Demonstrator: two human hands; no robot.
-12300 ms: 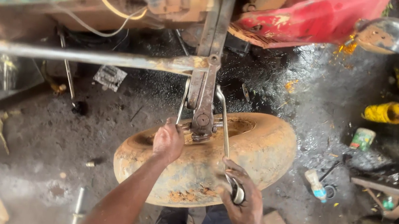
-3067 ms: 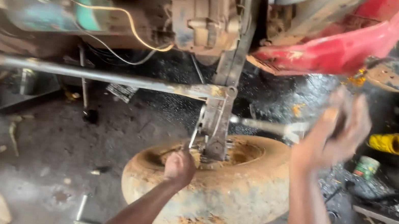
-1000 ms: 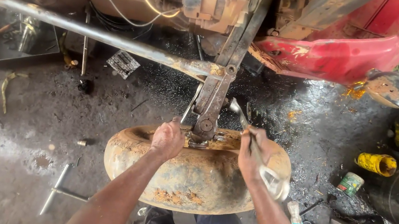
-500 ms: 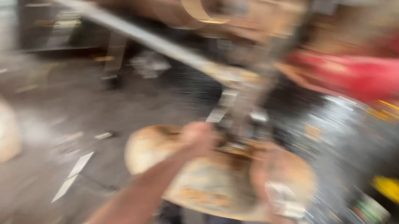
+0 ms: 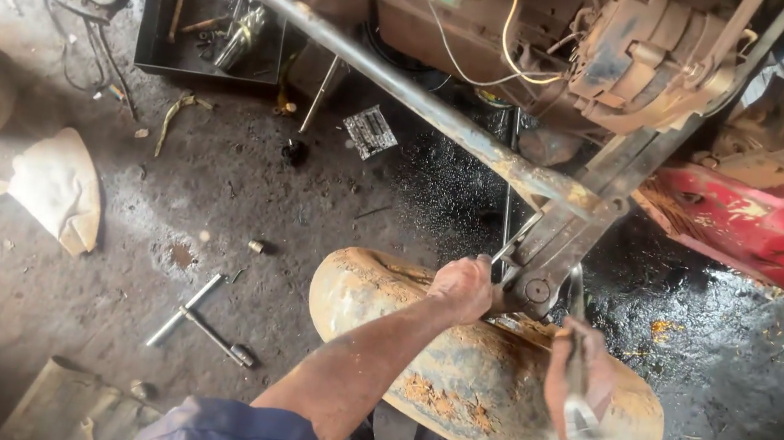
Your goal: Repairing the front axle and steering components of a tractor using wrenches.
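On the oily workshop floor [image 5: 212, 206], a mud-caked, rust-coloured tyre [image 5: 481, 383] lies under a rusty steel bracket [image 5: 547, 271]. The left hand [image 5: 464, 288] closes around thin metal rods at the bracket; the right hand [image 5: 576, 370] grips a metal wrench [image 5: 578, 416] just beside it.

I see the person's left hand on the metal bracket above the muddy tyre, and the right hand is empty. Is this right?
Not quite. In the head view the left hand is on the rusty metal bracket above the mud-caked tyre, but the right hand is not empty: it grips a slim metal tool.
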